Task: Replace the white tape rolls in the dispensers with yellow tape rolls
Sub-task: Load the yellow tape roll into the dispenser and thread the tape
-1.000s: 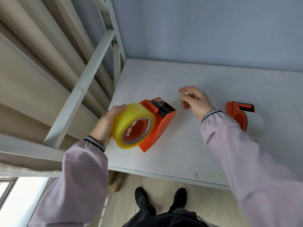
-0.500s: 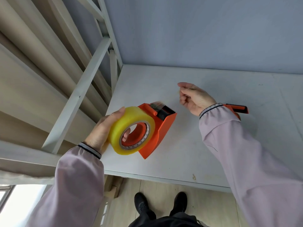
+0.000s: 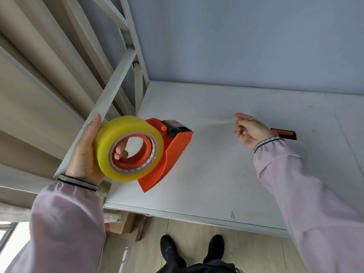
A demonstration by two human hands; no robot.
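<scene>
Your left grip (image 3: 84, 154) is wrapped around the yellow tape roll (image 3: 129, 149), seated on the orange dispenser (image 3: 169, 152) held above the desk (image 3: 216, 174), fingers through the core. To its right, a thin tape strip (image 3: 214, 122) stretches from the cutter to your right grip (image 3: 249, 129), pinched closed on its end. Just behind that wrist lies a second dispenser (image 3: 284, 133).

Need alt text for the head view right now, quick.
Left hand holds an orange dispenser loaded with a yellow roll above the table; right hand pinches a strip drawn out past its blade.
</scene>
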